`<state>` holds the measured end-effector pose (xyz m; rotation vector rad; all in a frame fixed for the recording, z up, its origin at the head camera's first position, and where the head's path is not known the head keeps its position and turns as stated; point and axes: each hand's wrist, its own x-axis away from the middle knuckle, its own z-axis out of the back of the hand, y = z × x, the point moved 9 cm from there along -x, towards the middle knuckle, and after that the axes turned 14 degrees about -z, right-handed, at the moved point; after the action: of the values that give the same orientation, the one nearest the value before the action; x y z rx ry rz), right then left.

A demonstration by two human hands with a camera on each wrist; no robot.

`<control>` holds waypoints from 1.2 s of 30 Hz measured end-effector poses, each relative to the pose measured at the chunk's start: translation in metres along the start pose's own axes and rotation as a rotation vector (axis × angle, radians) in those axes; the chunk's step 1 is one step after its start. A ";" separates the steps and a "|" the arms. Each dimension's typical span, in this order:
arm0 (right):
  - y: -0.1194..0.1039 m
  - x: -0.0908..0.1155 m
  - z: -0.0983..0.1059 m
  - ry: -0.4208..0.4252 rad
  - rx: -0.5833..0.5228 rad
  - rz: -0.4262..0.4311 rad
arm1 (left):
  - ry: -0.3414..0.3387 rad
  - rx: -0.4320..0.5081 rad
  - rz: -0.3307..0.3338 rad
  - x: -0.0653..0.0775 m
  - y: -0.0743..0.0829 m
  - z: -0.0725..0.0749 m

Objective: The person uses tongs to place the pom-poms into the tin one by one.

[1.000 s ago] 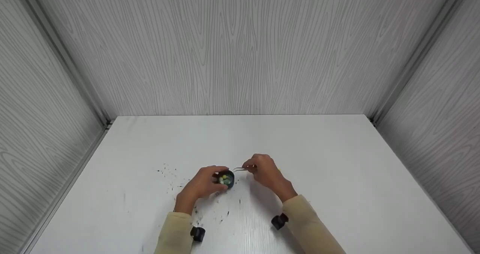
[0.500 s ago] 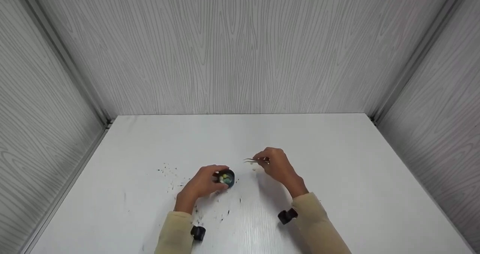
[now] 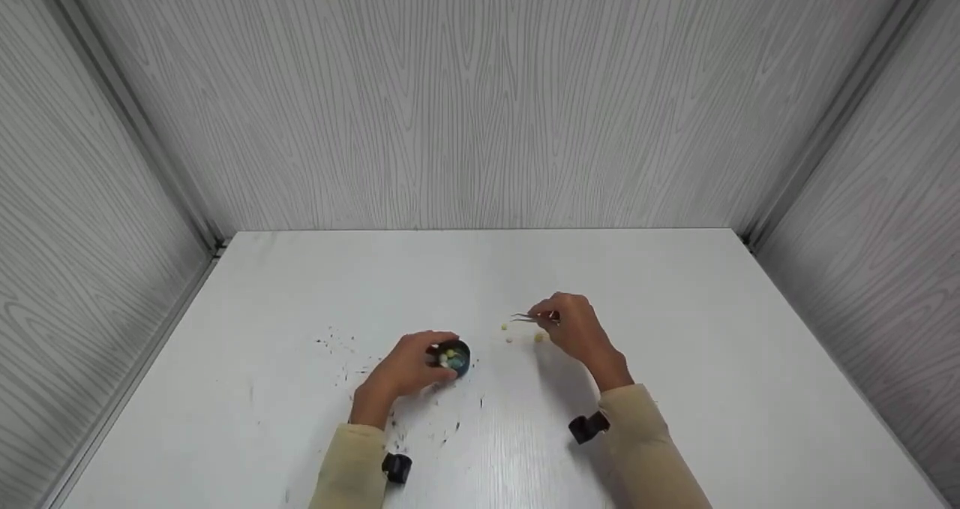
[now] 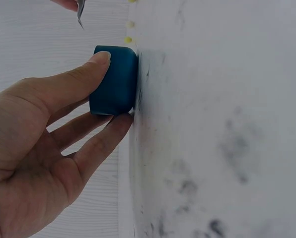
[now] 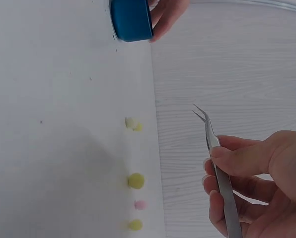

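Note:
My left hand (image 3: 403, 368) grips a small round blue cup (image 4: 117, 82) between thumb and fingers, its base on the table. In the head view, several small yellow, white and greenish balls (image 3: 450, 353) lie inside it. To the right, my right hand (image 3: 576, 330) holds silver tweezers (image 5: 226, 198) with bent tips, raised above the table. Those tips stand apart, with nothing between them. Below and around the tweezers, small loose balls lie on the table: a yellow ball (image 5: 136, 181), a pink ball (image 5: 140, 205) and a whitish ball (image 5: 131, 122) among them.
Dark specks and smudges (image 3: 341, 344) mark the white table (image 3: 637, 284) left of the cup and in front of it. Pale wood-grain panels (image 3: 480, 103) wall the table at the back and both sides. Each sleeve carries a black wrist camera (image 3: 589, 426).
My right hand has drawn back to the right with the tweezers, away from the cup, uncovering loose balls on the table. My left hand and the cup have stayed in place.

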<state>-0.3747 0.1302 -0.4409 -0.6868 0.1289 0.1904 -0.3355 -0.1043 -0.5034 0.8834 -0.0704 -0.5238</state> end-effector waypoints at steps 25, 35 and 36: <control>0.045 -0.004 0.013 -0.077 0.052 -0.150 | -0.014 0.033 -0.029 -0.003 -0.002 -0.002; 0.050 -0.004 0.011 -0.108 0.048 -0.172 | -0.013 0.019 -0.013 -0.001 0.001 0.000; 0.050 -0.004 0.010 -0.114 0.051 -0.176 | -0.013 0.017 -0.009 -0.001 0.001 0.000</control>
<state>-0.3885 0.1746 -0.4633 -0.6314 -0.0361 0.0572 -0.3359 -0.1033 -0.5031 0.8972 -0.0831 -0.5383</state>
